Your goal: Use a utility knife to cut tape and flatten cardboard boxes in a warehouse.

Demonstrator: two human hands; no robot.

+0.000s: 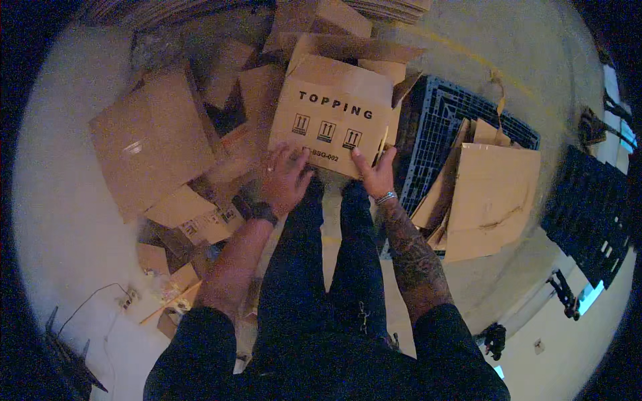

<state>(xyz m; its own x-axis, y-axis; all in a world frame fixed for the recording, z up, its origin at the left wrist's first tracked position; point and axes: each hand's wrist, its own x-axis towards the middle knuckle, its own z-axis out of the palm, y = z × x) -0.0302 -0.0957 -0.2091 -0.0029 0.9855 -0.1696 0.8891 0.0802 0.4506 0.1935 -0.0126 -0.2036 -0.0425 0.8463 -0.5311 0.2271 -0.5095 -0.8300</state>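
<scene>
A brown cardboard box (328,110) with dark printing and arrow symbols is in front of my legs, its top flaps spread apart. My left hand (289,179) lies against the lower left of its printed face, fingers spread and slightly bent. On the lower right corner, my right hand (378,172) grips the box, with the thumb on the printed face and the fingers toward the side. The far side of the box and whatever supports it are hidden.
Loose, partly folded cardboard boxes (157,134) are heaped on the left. To the right, flattened cardboard (495,197) leans on a dark plastic pallet (448,100). More stacked dark pallets (592,214) stand at the far right. A thin cable (93,294) runs across the floor at lower left.
</scene>
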